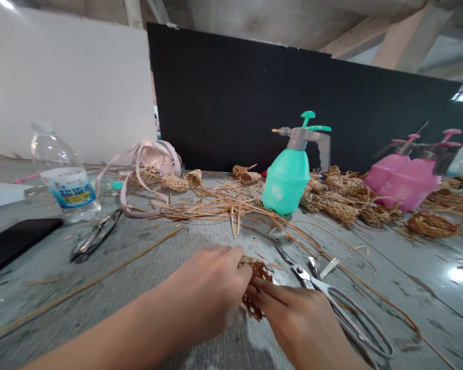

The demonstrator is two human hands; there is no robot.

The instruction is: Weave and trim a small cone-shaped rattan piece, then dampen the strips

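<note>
A black board (231, 103) stands behind a grey table (146, 272), and thin brown strips (216, 203) lie in a messy heap near the back. Close to the person, a small brown woven piece (261, 271) sits between the two hands, above the table. The left hand (216, 282) is curled up and holds the piece from its left side; it looks a bit blurry. The right hand (304, 313) pinches it from the right, with the fingers reaching forward and to the left. Both hands touch the piece, so neither one is nearer. The hands hide much of it, so I can't tell which way its long side goes. Silver scissors (306, 277) lie just beside the right hand, with their blades pointing away and to the left. A green spray bottle (287, 180) stands farther back.
</note>
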